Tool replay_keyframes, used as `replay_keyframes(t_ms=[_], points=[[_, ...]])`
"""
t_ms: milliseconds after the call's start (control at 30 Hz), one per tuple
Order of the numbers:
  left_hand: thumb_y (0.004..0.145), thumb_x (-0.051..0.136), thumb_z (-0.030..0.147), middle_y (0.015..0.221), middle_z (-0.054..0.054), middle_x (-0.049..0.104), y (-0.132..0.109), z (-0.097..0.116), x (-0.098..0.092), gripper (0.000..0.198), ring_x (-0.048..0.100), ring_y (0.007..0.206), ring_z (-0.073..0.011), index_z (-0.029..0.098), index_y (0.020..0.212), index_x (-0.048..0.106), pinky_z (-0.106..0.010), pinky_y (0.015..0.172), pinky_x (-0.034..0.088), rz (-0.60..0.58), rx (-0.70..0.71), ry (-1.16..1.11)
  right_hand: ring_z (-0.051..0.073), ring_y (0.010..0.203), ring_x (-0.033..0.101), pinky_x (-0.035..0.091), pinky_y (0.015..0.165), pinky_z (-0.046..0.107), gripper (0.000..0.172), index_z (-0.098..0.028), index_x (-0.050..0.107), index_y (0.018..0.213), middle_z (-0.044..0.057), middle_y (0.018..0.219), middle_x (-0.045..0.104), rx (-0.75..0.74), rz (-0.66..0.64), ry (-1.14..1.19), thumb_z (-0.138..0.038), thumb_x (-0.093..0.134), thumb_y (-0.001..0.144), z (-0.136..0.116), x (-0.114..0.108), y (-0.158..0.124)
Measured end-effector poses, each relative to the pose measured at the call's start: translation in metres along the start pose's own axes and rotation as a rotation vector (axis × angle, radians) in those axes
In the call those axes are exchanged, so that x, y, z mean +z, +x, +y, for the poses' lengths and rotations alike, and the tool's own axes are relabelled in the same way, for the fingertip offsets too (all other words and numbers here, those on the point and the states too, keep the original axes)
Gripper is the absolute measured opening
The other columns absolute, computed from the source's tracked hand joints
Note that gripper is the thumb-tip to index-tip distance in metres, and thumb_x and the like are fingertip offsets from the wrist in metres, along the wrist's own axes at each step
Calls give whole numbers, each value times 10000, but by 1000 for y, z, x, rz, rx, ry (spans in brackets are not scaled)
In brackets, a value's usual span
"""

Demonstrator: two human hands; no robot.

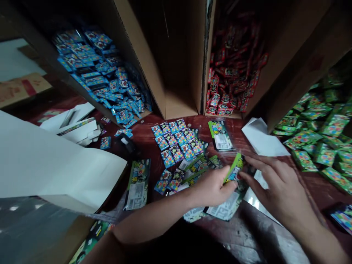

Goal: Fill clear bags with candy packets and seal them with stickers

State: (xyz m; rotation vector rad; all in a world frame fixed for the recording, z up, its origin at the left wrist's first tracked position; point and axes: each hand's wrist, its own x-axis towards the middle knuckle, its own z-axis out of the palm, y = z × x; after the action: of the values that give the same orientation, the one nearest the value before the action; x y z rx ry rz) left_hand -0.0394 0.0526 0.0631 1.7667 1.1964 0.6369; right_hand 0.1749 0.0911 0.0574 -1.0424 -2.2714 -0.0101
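Note:
My left hand (pixel 214 187) is closed on a printed pouch (pixel 234 169) with a bright green top edge. My right hand (pixel 277 183) reaches in from the right, thumb and fingers pinching the pouch's other side. Below my left hand lie more printed pouches (pixel 224 209), partly hidden by my hand and arm. Just beyond, small blue and purple packets (pixel 177 141) are laid in rows on the dark red table (pixel 145 137). A smaller group of these packets (pixel 166 180) sits closer to me. Single pouches lie at left (pixel 138 183) and at the back (pixel 221 135).
Cardboard boxes hold heaps of blue packets (pixel 101 73) and red packets (pixel 231 77). Green packets (pixel 327 135) are piled at the right. White paper (pixel 264 137) lies behind my right hand. A black object (pixel 126 145) and white card (pixel 104 176) are at left.

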Motion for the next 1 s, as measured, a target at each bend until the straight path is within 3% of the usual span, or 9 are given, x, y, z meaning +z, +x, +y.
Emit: replay_keyframes(t_ms=[133, 267, 367, 467, 600, 667, 733, 867, 1000], points=[[953, 463, 323, 865, -50, 704, -25, 13, 4, 263, 657, 777, -193, 191, 1103, 634, -277, 682, 463, -104, -35, 135, 245, 870, 687, 555, 722, 363, 387, -211, 579, 1104, 78, 970, 680, -2, -109, 134, -535, 651, 904, -2, -21, -11], [932, 480, 302, 863, -62, 704, -44, 8, 3, 232, 644, 767, -190, 173, 1034, 643, -288, 676, 464, -126, -117, 52, 201, 705, 696, 547, 592, 326, 260, -238, 612, 933, 32, 834, 695, -69, -256, 176, -484, 543, 982, -13, -29, -16], [834, 679, 356, 1048, -76, 720, -58, -3, -2, 385, 667, 892, -195, 165, 1165, 626, -288, 767, 517, -253, -141, -294, 247, 949, 722, 613, 801, 392, 250, -262, 637, 1154, 50, 1059, 733, -206, -469, 228, -423, 527, 997, -17, -37, -14], [663, 858, 414, 1132, -98, 721, -70, -13, -2, 608, 682, 986, -238, 151, 1166, 641, -324, 832, 544, -272, -255, -538, 305, 1257, 596, 478, 1088, 561, 326, -321, 594, 1305, 45, 1376, 617, -297, -667, 288, -376, 547, 987, -21, -43, -11], [701, 839, 408, 1024, -96, 762, -84, -18, 2, 446, 716, 916, -242, 138, 1031, 706, -330, 805, 559, 74, -327, -678, 333, 1379, 473, 428, 1117, 580, 308, -314, 619, 1254, 67, 1510, 483, 51, -439, 494, -410, 573, 965, -45, -22, -11], [813, 749, 393, 1063, -86, 762, -92, -18, 1, 342, 715, 956, -236, 150, 1053, 722, -332, 854, 553, 293, -279, -653, 292, 1268, 584, 529, 1019, 498, 476, -294, 472, 1399, 113, 1435, 549, 300, -273, 650, -444, 577, 960, -72, 2, -13], [886, 674, 380, 1066, -74, 762, -105, -20, -2, 287, 707, 987, -233, 159, 1061, 729, -328, 889, 543, 456, -246, -572, 256, 1044, 700, 597, 854, 404, 525, -251, 422, 1404, 122, 1235, 676, 418, -308, 747, -491, 564, 959, -105, 30, -16], [924, 632, 407, 1016, -71, 759, -146, -36, -12, 301, 704, 908, -223, 167, 1086, 712, -303, 798, 556, 645, -326, -448, 255, 768, 731, 552, 662, 334, 356, -212, 603, 1019, 80, 851, 737, 357, -433, 570, -513, 413, 1019, -161, 76, -13], [869, 695, 470, 1059, -65, 748, -190, -71, -37, 398, 703, 894, -216, 182, 1143, 673, -291, 777, 565, 1054, -382, -550, 304, 1101, 667, 535, 903, 430, 581, -162, 498, 1363, 163, 1223, 681, 148, -431, 491, -602, 396, 998, -173, 109, 3]])
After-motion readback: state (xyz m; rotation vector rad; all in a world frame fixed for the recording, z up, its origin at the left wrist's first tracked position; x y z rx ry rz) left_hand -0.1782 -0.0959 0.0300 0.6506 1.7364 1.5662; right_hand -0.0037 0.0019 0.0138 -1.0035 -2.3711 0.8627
